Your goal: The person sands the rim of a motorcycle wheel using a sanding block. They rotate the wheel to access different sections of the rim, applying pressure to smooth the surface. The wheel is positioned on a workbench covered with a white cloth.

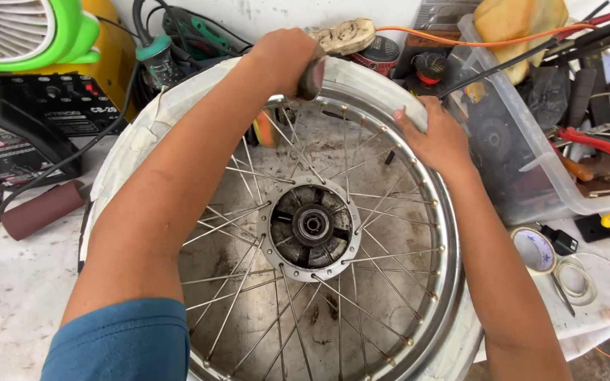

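While the spoked wheel lies flat on the cloth-covered table, these lines hold:

Wheel: a spoked wheel [312, 226] with a shiny rim, filling the middle of the table [15, 296], its outer edge wrapped in pale tape.

Step in hand: by the look of it, working the far part of the rim with a tool while steadying the wheel.

Left hand [282, 60]: fist closed tight round a dark handle [311, 77], pressed at the far edge of the rim.

Right hand [435, 137]: fingers spread flat, gripping nothing, palm pressed on the taped rim just beside the tool.

Next move calls for: firm bracing, and care that the tool does not slip off the tape.

Nearby: a clear plastic box [531, 141] of tools at the right edge; tape rolls [534, 248] by it.
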